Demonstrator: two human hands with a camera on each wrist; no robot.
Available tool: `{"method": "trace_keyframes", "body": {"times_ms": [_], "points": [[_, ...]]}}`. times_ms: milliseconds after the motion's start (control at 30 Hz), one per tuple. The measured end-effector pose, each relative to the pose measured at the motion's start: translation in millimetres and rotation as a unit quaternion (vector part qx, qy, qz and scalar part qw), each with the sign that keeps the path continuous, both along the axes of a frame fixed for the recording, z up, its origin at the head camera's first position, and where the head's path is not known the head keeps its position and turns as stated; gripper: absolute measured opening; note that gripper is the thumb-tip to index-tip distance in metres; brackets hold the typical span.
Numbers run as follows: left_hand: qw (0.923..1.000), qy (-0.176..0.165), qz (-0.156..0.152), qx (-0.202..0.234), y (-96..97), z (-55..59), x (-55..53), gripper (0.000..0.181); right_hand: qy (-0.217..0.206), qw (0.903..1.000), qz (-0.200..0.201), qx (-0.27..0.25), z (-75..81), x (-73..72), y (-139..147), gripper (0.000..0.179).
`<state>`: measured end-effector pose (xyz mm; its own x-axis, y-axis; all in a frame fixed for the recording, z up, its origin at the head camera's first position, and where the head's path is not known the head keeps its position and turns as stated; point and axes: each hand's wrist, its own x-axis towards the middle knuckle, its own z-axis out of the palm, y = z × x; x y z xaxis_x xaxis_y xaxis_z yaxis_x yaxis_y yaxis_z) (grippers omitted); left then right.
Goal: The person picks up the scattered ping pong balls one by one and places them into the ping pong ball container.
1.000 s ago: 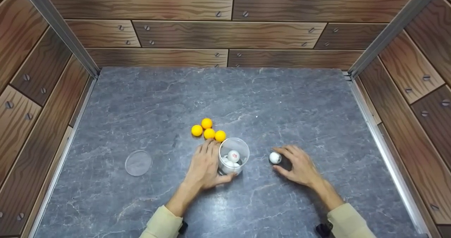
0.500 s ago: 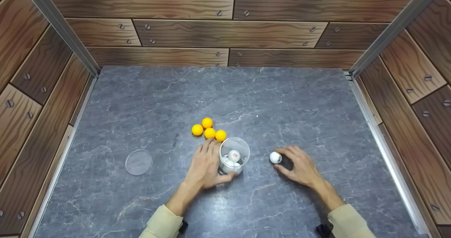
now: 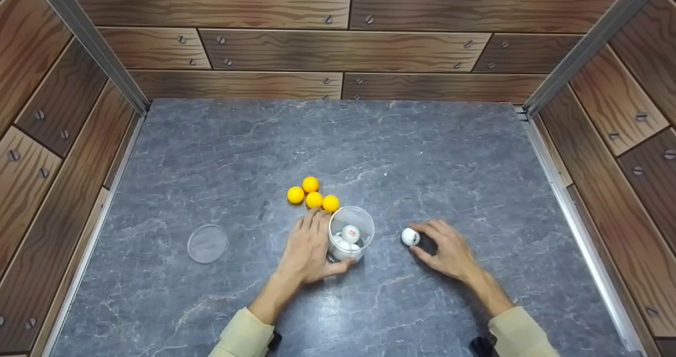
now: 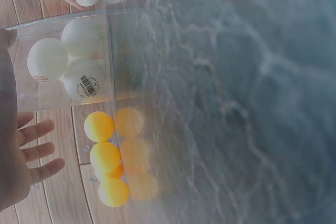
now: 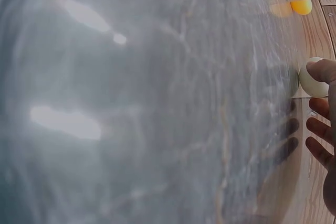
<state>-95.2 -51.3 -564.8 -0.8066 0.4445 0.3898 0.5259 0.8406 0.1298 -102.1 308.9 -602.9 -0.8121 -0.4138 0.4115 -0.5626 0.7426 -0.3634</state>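
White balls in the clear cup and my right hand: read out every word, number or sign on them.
No legible words or numbers.
Top ball, clear cup: red mark, too small.
Lower ball there: barcode; surrounding print too blurred.
Ball in right hand: dark mark, unreadable.

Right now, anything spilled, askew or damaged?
Nothing stands out: the clear cup stands upright with white balls inside, the orange balls sit grouped beside it, the clear disc lies flat; no visible damage.

"Any lettering legible?"
"None. In the cup (image 3: 353, 215) at the left hand (image 3: 306, 247), one ball (image 4: 79, 72) shows a barcode (image 4: 89, 85) with tiny print, another ball (image 3: 348, 239) a red mark (image 3: 353, 233)."
"And the right hand (image 3: 448, 249)?"
"Its white ball (image 3: 408, 236) bears a dark mark (image 3: 415, 238), too small to read."
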Motion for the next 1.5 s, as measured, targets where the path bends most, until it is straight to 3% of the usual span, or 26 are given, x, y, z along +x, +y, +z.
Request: {"method": "trace_keyframes", "body": {"times_ms": [367,833,1500], "points": [[0.9999,0.011,0.002,-0.01,0.5,2.2,0.4,0.106,0.01,0.9996,0.006,-0.025,3.6,-1.3,-5,0.048],[0.9999,0.0,0.003,-0.011,1.3,0.6,-0.2,0.106,0.028,0.9979,0.01,-0.057,16.5,-7.8,-20,0.049],[0.9999,-0.01,0.004,-0.01,0.4,1.2,0.5,0.105,0.066,0.9934,0.047,-0.081,46.6,-20.6,-39,0.052]]}}
